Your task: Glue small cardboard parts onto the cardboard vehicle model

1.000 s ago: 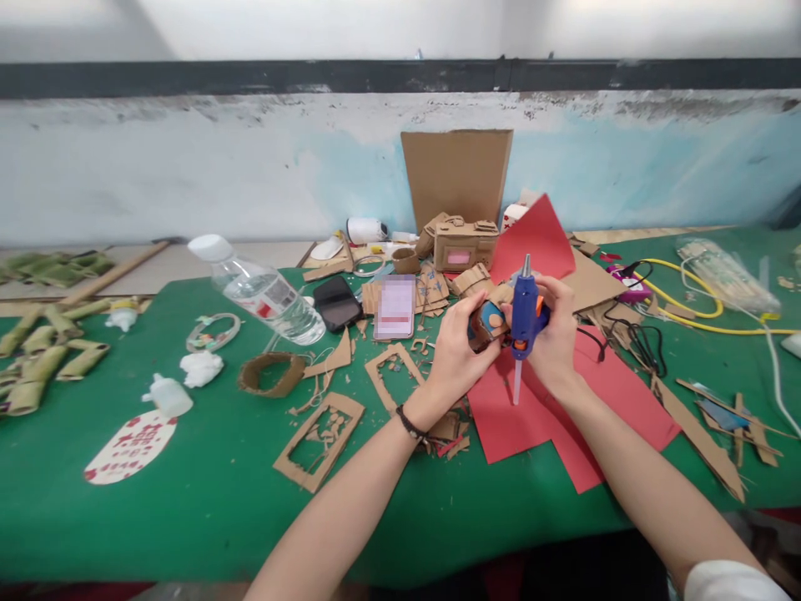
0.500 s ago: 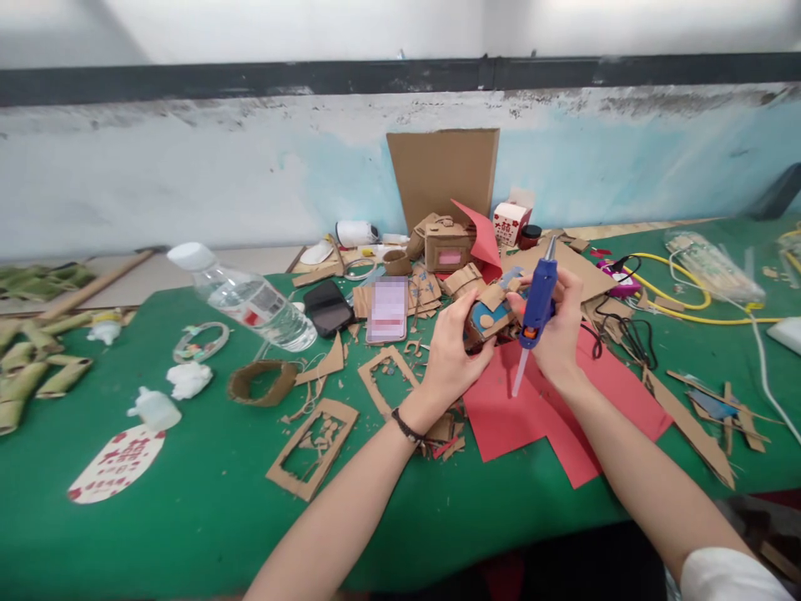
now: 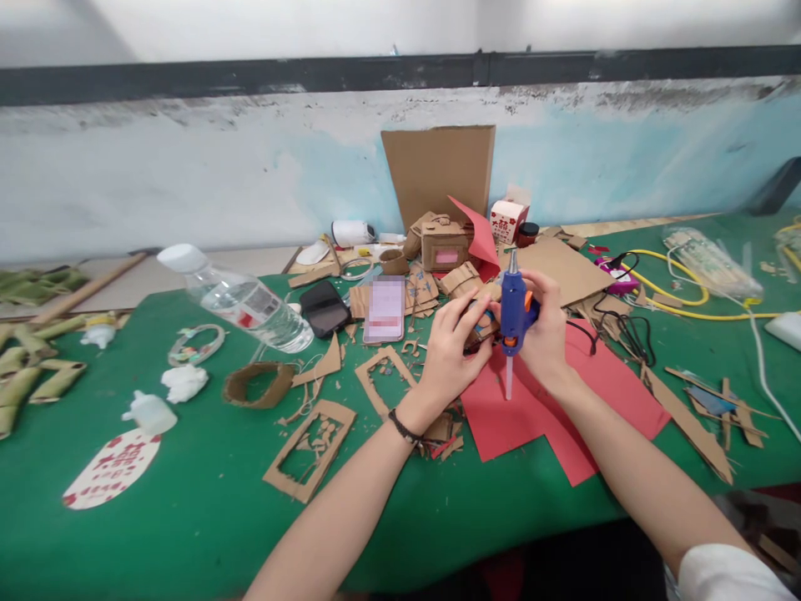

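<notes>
R hand (image 3: 546, 335) grips glue gun (image 3: 514, 310); L hand (image 3: 450, 340) clasps cardboard pc. (image 3: 483, 330) adj. to gun. Box (image 3: 506, 222) behind gun & oval card (image 3: 113, 471) well L of gun bear red 囍 txt.

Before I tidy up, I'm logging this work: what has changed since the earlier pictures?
The raised red sheet swung left, uncovering the white box and dark-lidded jar. The glue gun tipped right, then upright again. The left hand now reaches over the cardboard piece it holds. Nothing was grabbed or let go; the right hand keeps the glue gun. Bottle and lit phone stayed put.
</notes>
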Tool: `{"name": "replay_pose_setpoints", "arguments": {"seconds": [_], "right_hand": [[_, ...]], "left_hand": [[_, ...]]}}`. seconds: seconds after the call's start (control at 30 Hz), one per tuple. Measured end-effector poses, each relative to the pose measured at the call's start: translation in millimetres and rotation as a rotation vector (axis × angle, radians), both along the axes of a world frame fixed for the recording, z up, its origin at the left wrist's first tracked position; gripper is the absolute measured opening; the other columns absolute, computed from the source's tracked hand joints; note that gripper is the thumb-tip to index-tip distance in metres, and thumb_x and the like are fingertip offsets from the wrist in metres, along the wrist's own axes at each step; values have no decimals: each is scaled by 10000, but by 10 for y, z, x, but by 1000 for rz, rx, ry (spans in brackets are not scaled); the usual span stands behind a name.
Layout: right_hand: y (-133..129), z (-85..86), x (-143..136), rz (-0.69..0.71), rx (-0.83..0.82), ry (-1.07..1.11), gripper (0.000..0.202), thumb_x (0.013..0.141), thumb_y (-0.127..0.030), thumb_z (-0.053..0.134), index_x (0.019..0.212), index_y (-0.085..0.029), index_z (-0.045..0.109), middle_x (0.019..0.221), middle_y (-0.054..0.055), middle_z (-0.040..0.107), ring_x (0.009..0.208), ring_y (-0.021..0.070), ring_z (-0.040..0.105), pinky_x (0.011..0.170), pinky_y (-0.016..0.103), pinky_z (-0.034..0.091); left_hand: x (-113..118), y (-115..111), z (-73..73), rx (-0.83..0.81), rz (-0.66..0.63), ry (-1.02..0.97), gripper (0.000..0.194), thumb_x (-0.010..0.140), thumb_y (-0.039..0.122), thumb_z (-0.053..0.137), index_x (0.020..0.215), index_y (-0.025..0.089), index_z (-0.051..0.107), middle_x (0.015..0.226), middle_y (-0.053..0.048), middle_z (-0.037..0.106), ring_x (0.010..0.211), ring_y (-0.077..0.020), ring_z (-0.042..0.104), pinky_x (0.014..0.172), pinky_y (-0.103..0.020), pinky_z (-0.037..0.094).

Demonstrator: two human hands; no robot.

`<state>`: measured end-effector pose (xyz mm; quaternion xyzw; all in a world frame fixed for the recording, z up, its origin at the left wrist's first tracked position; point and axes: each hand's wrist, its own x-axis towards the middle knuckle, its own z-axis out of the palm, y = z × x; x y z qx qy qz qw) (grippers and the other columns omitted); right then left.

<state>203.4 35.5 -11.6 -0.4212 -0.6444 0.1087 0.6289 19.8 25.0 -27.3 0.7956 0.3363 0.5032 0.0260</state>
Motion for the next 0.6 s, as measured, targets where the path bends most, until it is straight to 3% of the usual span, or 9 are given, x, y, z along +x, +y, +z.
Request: {"name": "replay_pose_setpoints", "arguments": {"seconds": [0.6], "right_hand": [[10,-4,48,-23,33,-88,598,965,-301,817,1503,-394,573,1367,61,725,1243,293,739,1083,527,638]], "left_hand": [[3,-3,2,2,-1,-6,754,1012,151,690,1702,331,445,1672,-146,565,1544,-330,550,1290,-582,466]]}}
